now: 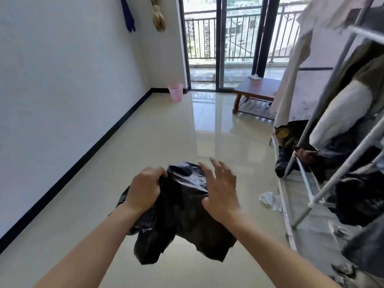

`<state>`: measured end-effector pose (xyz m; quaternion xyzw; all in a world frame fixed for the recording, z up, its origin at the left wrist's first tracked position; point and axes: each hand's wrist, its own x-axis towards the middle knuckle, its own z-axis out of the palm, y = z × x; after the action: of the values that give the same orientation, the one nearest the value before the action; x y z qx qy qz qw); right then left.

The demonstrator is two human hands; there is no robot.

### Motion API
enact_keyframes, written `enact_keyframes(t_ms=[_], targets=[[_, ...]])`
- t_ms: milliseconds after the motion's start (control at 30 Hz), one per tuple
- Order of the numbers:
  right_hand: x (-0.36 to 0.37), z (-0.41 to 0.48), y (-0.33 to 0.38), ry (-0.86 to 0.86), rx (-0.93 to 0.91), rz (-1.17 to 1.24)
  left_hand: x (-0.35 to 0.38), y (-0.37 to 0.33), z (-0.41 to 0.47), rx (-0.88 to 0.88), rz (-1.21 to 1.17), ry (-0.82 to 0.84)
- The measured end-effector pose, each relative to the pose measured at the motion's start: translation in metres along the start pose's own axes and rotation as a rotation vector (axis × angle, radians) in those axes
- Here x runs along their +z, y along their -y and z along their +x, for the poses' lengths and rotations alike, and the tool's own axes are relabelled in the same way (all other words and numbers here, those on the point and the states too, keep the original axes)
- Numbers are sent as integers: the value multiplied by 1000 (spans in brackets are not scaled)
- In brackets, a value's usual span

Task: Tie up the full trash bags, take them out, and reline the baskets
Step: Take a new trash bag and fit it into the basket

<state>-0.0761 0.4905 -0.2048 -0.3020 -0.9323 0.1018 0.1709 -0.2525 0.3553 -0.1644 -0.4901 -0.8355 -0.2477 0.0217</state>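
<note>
Readying a black trash bag to reline the pink basket.
Left hand clutches the bag's crumpled top; right hand rests against it, fingers straight and spread. The bag hangs in mid-air, well short of the basket. It would likely help to find the mouth's edges and part them before reaching it.

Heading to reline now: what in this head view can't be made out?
Pink basket: far and small in the head view; inside unseen, lined or not unclear.
Black bag: its opening is hidden by its own folds and the left hand gripping it.
White item on the low table: too small to identify.
Clothes rack: blurred, cut off by the right edge.
</note>
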Motion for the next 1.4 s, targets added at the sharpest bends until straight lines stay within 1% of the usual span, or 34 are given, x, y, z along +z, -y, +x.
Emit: enact_keyframes(t_ms=[33, 67, 133, 167, 267, 300, 333, 433, 500, 633, 767, 833, 900, 967, 1100, 1200, 1300, 1400], targets=[[1, 34, -2, 97, 39, 39, -5, 8, 26, 4, 2, 30], [4, 68, -3, 130, 54, 83, -10, 17, 52, 10, 18, 63], [10, 137, 2, 112, 86, 147, -18, 38, 98, 5, 54, 92], [13, 169, 7, 115, 102, 177, -21, 51, 117, 3, 54, 46], [34, 269, 25, 159, 110, 248, -18, 101, 176, 96, 101, -218], [42, 302, 30, 170, 103, 251, -12, 119, 198, 127, 119, -266], [51, 334, 35, 161, 89, 248, -6, 136, 221, 141, 122, -272], [76, 432, 45, 62, 31, 187, 13, 190, 297, 171, 150, -207], [82, 496, 52, 4, 23, 164, 17, 220, 352, 181, 178, -138], [77, 614, 52, -46, 35, 162, 16, 262, 469, 142, 244, -8], [81, 720, 27, -124, 79, 264, 36, 283, 588, 129, 287, 101], [95, 775, 7, -165, 110, 326, 59, 294, 647, 136, 265, 120], [116, 834, -19, -186, 148, 333, 85, 309, 711, 124, 250, 158], [140, 893, -48, -178, 164, 296, 114, 330, 776, 91, 236, 164], [174, 1018, -107, -106, 127, 158, 146, 376, 909, -72, 120, 175], [190, 1112, -132, -7, 25, 60, 142, 413, 994, -220, 59, 189], [211, 1202, -134, 73, -118, 68, 131, 448, 1066, -387, -54, 129], [246, 1285, -128, 135, -243, 66, 132, 489, 1131, -458, -150, 55]])
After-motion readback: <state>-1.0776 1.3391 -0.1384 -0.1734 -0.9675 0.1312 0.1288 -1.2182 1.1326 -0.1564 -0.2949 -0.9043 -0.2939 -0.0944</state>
